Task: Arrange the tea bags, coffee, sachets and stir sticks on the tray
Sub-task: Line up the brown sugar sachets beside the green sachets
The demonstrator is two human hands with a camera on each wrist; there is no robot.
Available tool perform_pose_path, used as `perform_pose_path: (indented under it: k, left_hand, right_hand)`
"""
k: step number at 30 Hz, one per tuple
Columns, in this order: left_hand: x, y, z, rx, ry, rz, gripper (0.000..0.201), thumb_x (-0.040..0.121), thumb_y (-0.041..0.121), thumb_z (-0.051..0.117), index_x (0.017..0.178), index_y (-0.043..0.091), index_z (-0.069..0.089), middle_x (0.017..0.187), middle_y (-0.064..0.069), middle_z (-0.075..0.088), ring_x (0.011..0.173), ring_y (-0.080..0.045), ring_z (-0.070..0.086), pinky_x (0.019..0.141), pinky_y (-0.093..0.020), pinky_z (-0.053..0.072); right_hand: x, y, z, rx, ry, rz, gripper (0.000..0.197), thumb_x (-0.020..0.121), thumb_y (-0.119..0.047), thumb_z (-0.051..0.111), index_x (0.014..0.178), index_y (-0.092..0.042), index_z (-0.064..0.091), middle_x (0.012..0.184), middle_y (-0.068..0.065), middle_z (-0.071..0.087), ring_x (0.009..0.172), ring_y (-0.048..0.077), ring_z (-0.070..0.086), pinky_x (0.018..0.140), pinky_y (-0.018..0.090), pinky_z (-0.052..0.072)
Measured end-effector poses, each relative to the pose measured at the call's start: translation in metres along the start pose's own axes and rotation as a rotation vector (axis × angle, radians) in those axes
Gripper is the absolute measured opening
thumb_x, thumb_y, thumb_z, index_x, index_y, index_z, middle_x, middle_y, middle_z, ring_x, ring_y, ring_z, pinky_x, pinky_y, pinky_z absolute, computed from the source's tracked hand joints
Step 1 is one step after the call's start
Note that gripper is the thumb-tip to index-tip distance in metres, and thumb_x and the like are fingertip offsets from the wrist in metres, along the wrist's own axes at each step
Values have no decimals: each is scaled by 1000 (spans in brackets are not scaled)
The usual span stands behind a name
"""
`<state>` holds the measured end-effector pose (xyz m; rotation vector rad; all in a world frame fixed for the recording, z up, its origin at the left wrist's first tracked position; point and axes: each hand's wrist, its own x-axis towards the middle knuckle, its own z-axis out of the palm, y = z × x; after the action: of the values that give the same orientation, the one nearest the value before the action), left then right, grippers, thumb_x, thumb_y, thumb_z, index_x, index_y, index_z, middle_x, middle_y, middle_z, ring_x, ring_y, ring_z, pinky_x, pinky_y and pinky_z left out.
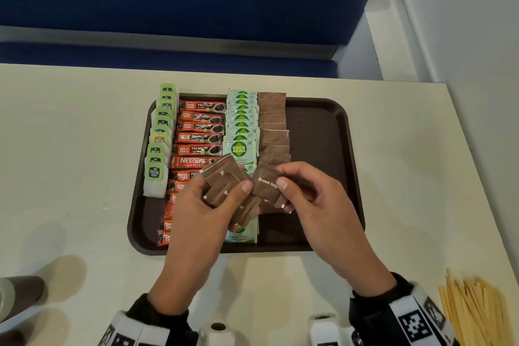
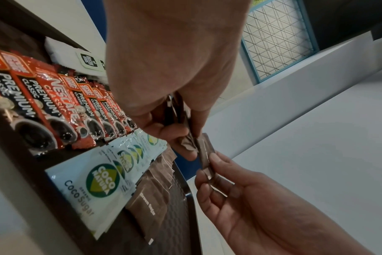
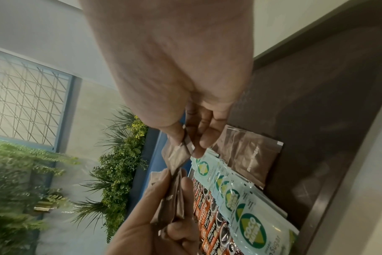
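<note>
Table [image 1: 70, 149]: pale top, carrying everything.
Tray [image 1: 323, 132]: dark brown; right part bare, near edge partly hidden by the forearms.
Coffee sticks [image 1: 200, 137]: red column reading "Great Taste PREMIUM CLASSIC", one "NESCAFÉ CLASSIC" — the lower ones covered by the left hand.
Coco sugar sachets [image 1: 240, 132]: overlapping, "COCO NATURA Coco Sugar".
Brown sachets on tray [image 1: 272, 118]: column just right of those.
Tea bags [image 1: 157, 149]: green tags, "McCoy teas" (small, blurred).
Stir sticks [image 1: 474, 309]: off the tray at the table's near right, cut off by the frame.
Left hand [image 1: 209, 205]: gripping a fan of brown sachets [image 1: 224, 185]; only "B" legible.
Right hand [image 1: 311, 199]: pinching one "Brown Sugar" sachet [image 1: 266, 185] over the tray.
</note>
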<state>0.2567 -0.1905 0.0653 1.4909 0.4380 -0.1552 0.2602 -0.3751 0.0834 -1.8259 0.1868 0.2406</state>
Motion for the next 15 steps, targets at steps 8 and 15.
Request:
perform_pose_path:
  k: [8,15]
  left_hand:
    - [-4,3,6,22,17,143,28,90,4,84,105,27,78,91,10,84,84,-12,82,65,-20,62]
    - [-5,-5,10,92,31,145,24,90,8,85,105,26,79,91,12,83,84,-9,81,66,-17,61]
  right_hand:
    - [-2,1,0,237,11,117,34,95,-8,78,125,-23,69,106,-3,82,95,18,80,82,25,62]
    - [0,8,-6,94,89,44,33,91,-13,83,118,-25,69,96,-7,82,92,12,79,85,20,60]
